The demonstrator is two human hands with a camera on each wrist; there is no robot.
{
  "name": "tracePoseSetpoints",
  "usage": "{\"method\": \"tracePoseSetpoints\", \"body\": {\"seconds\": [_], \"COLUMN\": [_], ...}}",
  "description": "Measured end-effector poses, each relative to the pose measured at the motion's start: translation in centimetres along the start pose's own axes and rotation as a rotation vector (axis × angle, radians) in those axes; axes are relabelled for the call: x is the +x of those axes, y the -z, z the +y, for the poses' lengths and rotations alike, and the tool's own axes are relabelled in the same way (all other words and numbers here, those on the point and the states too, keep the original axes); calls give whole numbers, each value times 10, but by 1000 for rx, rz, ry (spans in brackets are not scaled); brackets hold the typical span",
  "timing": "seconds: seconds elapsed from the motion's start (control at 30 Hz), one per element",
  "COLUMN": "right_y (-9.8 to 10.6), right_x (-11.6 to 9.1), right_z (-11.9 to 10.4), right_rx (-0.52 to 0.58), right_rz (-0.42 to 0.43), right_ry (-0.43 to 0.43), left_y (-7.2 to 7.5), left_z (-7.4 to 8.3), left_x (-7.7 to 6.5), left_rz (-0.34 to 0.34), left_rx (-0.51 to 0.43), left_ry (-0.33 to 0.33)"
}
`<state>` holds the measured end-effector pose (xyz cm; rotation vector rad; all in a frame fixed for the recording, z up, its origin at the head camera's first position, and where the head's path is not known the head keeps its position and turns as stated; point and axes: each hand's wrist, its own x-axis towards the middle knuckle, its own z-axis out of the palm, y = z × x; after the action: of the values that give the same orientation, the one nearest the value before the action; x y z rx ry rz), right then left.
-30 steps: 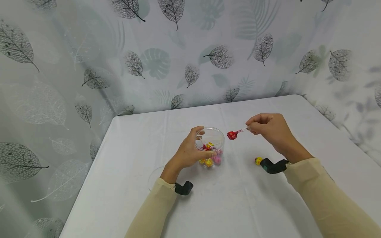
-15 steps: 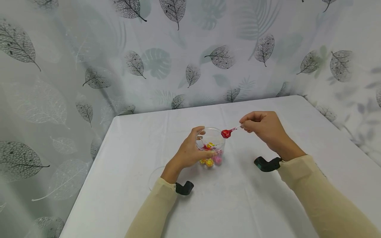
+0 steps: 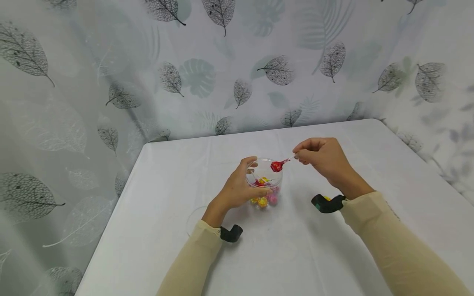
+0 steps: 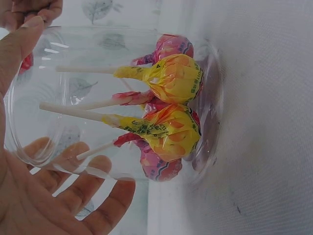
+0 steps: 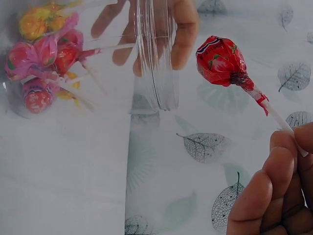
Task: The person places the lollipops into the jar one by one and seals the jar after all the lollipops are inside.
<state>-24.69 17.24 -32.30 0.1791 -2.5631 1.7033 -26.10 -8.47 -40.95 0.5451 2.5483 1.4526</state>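
My left hand (image 3: 237,187) grips a clear plastic jar (image 3: 263,159) round its side, thumb toward me, fingers behind. The jar stands upright on the table, its mouth uncovered. Inside are several wrapped lollipops, a yellow lollipop (image 4: 177,78) and a pink lollipop (image 4: 160,164) among them, heads down and sticks up. Between thumb and fingertips, my right hand (image 3: 322,158) pinches the white stick of a red lollipop (image 5: 221,61). In the head view, the red head (image 3: 276,166) appears at the jar's right rim; the right wrist view shows it apart from the rim.
Beneath my right wrist, a yellow-wrapped piece (image 3: 327,198) lies mostly hidden by the black wrist mount (image 3: 326,204). Left of my left wrist, a faint clear round disc (image 3: 192,218) rests on the white-covered table (image 3: 177,172). Leaf-patterned curtains (image 3: 207,102) hang behind.
My right hand has carried the red lollipop leftward, from beside the jar to its rim. The left hand and jar have stayed in place.
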Motion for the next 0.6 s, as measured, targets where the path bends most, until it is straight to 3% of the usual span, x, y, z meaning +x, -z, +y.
{"method": "tracePoseSetpoints", "body": {"seconds": [0.6], "right_y": [-17], "right_x": [2], "right_z": [-1], "right_rx": [-30], "right_rz": [-37], "right_ry": [27], "left_y": [-1], "left_z": [-3], "left_x": [1], "left_rz": [1], "left_rx": [9], "left_ry": [-7]}}
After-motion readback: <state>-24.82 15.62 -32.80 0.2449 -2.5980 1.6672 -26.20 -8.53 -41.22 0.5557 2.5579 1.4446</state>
